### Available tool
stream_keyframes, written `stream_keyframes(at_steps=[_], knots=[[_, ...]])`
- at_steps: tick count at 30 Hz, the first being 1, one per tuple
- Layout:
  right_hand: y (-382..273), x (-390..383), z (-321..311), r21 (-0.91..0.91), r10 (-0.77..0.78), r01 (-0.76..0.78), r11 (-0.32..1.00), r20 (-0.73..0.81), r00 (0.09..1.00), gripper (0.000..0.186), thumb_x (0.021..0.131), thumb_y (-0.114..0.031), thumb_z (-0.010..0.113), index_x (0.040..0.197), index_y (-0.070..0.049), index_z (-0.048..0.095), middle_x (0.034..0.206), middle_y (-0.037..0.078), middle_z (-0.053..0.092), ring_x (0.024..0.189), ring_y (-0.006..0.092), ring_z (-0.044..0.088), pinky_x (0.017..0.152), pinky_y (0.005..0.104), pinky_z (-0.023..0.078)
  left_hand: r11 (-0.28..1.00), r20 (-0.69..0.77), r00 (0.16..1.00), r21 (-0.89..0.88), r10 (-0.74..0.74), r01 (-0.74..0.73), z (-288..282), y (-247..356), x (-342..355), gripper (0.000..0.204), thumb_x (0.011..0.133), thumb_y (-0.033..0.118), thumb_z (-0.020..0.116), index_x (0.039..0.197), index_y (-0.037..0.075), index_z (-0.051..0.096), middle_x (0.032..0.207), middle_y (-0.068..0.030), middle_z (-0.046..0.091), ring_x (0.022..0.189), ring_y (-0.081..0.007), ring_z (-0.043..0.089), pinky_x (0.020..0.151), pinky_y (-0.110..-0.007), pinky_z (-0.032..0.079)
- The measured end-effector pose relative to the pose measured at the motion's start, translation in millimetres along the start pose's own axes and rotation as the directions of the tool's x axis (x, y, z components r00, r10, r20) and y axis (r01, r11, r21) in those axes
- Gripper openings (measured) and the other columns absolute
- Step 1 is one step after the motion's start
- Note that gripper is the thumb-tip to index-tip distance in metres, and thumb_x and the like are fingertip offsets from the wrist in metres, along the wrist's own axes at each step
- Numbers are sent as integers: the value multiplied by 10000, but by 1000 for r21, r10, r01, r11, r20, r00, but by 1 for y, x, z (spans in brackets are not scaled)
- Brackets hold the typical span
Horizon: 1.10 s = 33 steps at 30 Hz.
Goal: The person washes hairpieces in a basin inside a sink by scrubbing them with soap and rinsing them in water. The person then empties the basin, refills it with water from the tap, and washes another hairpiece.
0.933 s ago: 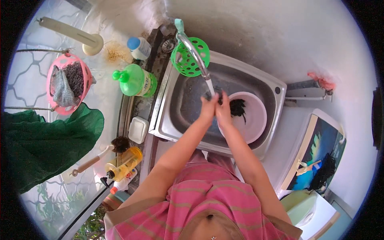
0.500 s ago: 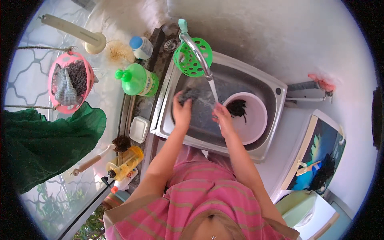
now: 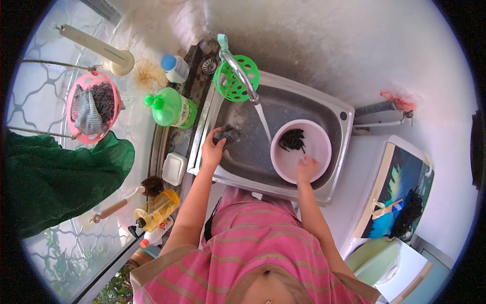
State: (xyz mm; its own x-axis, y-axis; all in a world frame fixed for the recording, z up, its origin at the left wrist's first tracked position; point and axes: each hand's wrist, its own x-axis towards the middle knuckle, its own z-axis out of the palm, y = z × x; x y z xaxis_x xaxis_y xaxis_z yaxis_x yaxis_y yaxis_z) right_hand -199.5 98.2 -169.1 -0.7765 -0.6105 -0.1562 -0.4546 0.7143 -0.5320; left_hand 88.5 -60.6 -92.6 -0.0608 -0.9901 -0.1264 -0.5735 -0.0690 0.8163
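At the left side of the steel sink (image 3: 243, 164), my left hand (image 3: 211, 150) grips a dark grey, fuzzy scouring pad (image 3: 230, 134) at its near edge. My right hand (image 3: 307, 169), slightly blurred, is over the near part of a pale pink basin (image 3: 324, 139) standing in the sink. Its fingers look curled together, and whatever they may hold is hidden. A clump of dark, stringy material (image 3: 292, 139) lies in the basin, just beyond those fingers. Water runs from the curved faucet (image 3: 238, 71) into the sink, close to the basin's left rim.
A green perforated basket (image 3: 236, 81) hangs by the faucet. Left of the sink stand a green bottle (image 3: 172, 107), a white soap dish (image 3: 174, 168) and a yellow pump bottle (image 3: 161, 206). A pink basket (image 3: 112, 119) hangs at the window. A white appliance (image 3: 354, 187) stands right.
My right hand has gone from beside the water stream to over the basin. My left hand has moved left and slightly nearer with the scouring pad. The view has shifted a little.
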Motion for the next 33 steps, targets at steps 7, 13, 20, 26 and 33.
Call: stream_keyframes(at_steps=[7, 13, 20, 26, 33], knots=[[31, 32, -29, -202, 300, -323, 924, -137, 944, 573, 708, -170, 584, 1217, 26, 406, 1244, 220, 372, 1105, 400, 417, 935, 424, 376, 927, 106, 985, -338, -134, 162, -2, -16, -1, 376, 772, 65, 616, 1133, 47, 514, 956, -138, 603, 824, -230, 586, 751, -314, 450], [17, 32, 6, 55, 257, -263, 963, 92, 962, 580, 686, -168, 611, 1186, 58, 425, 1174, 239, 462, 1055, 389, 485, 933, 403, 379, 910, -427, 883, -416, -197, 2, -23, -48, -10, 381, 798, 91, 609, 1144, 39, 458, 1045, -140, 534, 914, -201, 523, 786, -298, 433], [29, 2, 55, 338, 234, -347, 875, 332, 914, 490, 698, -120, 612, 1135, 48, 466, 1065, 222, 553, 1015, 349, 531, 909, 393, 391, 802, -567, 623, -571, -539, 174, -55, -45, -4, 493, 828, 114, 590, 1223, 32, 309, 1106, -175, 482, 909, -243, 523, 782, -342, 443], [-16, -9, 3, 355, 266, -505, 787, 544, 796, 487, 730, -133, 605, 1175, -2, 456, 900, 160, 621, 853, 289, 599, 794, 354, 458, 858, -625, 596, -438, -505, 268, -55, -51, -1, 715, 760, 183, 654, 1325, 56, 234, 1321, -239, 229, 1174, -350, 323, 963, -443, 306], [44, -11, 4, 392, 161, -346, 852, 433, 887, 274, 768, -143, 576, 1016, -34, 613, 916, 131, 646, 802, 228, 622, 748, 333, 475, 999, -494, 868, 29, 54, -46, 25, 10, -22, 587, 738, 81, 608, 1250, 1, 331, 1257, -218, 271, 1115, -351, 313, 970, -448, 260]])
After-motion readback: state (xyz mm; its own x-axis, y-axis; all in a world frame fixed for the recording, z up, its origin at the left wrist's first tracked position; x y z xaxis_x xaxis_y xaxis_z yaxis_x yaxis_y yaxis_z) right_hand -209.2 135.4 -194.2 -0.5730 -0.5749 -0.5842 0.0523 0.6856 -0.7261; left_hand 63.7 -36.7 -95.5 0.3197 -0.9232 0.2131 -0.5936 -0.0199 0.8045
